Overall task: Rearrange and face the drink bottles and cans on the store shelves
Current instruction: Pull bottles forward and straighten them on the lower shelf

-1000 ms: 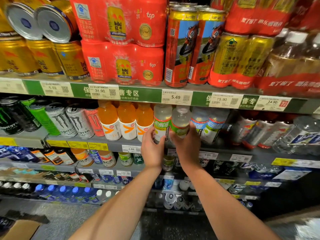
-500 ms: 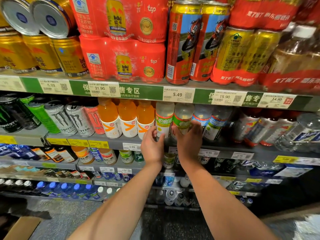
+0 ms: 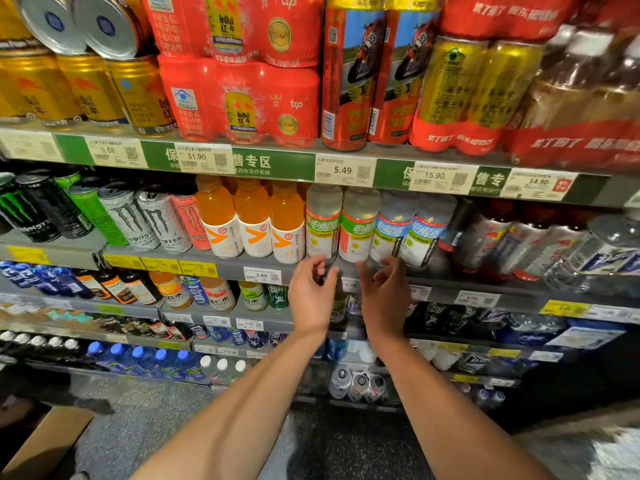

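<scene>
Released since 0.5 s ago: both hands off the 2 green-label bottles, fingers loosely curled, holding nothing. Faced now; blue-label bottles rightward seemingly left.

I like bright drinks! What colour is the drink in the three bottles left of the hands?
Orange, in the three bottles with white labels; only the head view shows them.

Shop, drinks aisle | tiered shelves packed with cans and bottles | price tags reading 5.49, 15.90, 31.90 on green shelf strips | shrink-wrapped red multipacks up top | cardboard box on the floor
</scene>
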Tool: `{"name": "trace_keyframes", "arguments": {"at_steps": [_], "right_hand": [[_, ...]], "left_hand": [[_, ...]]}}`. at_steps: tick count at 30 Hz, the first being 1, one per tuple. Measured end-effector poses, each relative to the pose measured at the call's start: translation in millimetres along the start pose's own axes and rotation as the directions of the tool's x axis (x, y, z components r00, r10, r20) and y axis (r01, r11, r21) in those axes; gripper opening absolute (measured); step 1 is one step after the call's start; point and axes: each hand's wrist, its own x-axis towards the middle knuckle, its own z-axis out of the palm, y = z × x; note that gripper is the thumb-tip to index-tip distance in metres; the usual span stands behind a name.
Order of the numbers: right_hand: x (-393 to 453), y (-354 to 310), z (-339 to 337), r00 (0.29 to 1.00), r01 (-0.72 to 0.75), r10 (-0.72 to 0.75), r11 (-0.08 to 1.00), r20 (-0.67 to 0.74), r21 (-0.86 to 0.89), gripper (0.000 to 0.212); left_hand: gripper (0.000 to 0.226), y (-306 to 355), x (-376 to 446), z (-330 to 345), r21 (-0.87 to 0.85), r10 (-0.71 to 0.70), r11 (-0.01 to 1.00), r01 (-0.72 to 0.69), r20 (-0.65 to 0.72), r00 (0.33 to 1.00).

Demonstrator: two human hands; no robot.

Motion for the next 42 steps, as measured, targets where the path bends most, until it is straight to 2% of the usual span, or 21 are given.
{"name": "trace_keyframes", "arguments": {"at_steps": [4,9,12,15,20,23,26,28,32,39,42], "right_hand": [[-16.1,28.2,-30.2,1.0,0.009,-0.01,0.999,0.021,0.038,0.034],[-34.6,78.7,-81.2,0.997,-0.054,0.047,0.991,0.062,0.12,0.027],[-42.2,115.8,-115.4,0.998,-0.002,-0.004,0.997,0.069,0.082,0.034],[-51.7,158.7,-144.1,0.999,0.019,-0.019,1.0,0.037,-0.006,0.038],[-63.9,201.1,-177.6,0.978,-0.099,0.11,0.993,0.176,-0.072,0.036],[-64.8,206.7,-182.9,0.97,-0.132,0.137,0.99,0.198,-0.04,0.038],[-62.5,216.3,-178.6,0.973,-0.146,0.153,0.988,0.172,-0.047,0.054],[-57.3,230.9,-174.4,0.981,-0.136,0.142,0.989,0.131,-0.057,0.052],[-40.0,257.9,-174.2,0.934,-0.29,0.3,0.954,0.195,-0.078,0.036],[-14.1,317.9,-163.9,0.924,-0.354,0.359,0.933,0.132,-0.058,0.051],[0.3,336.3,-154.8,0.953,-0.281,0.286,0.958,0.096,-0.067,0.055]], "left_hand": [[0.045,6.2,-30.7,8.7,0.013,-0.017,1.0,0.016,0.094,0.995],[0.069,4.9,-81.3,30.5,0.07,-0.094,0.994,0.08,0.212,0.973],[0.074,7.4,-119.3,41.2,0.103,-0.116,0.99,0.094,0.231,0.966],[0.069,6.6,-157.9,53.1,0.119,-0.115,0.989,0.088,0.245,0.963],[0.085,-6.2,-212.0,73.8,0.109,-0.245,0.969,0.224,0.276,0.929],[0.08,-17.2,-227.3,84.5,0.112,-0.255,0.967,0.231,0.307,0.917],[0.075,-34.9,-230.4,97.8,0.105,-0.276,0.961,0.256,0.33,0.903],[0.072,-47.9,-229.9,109.5,0.1,-0.286,0.958,0.268,0.359,0.888],[0.07,-71.5,-228.0,132.0,0.087,-0.282,0.959,0.271,0.431,0.857],[0.068,-109.3,-229.9,183.5,0.101,-0.241,0.97,0.219,0.463,0.853],[0.066,-113.4,-222.1,213.5,0.094,-0.25,0.968,0.233,0.435,0.865]]}}
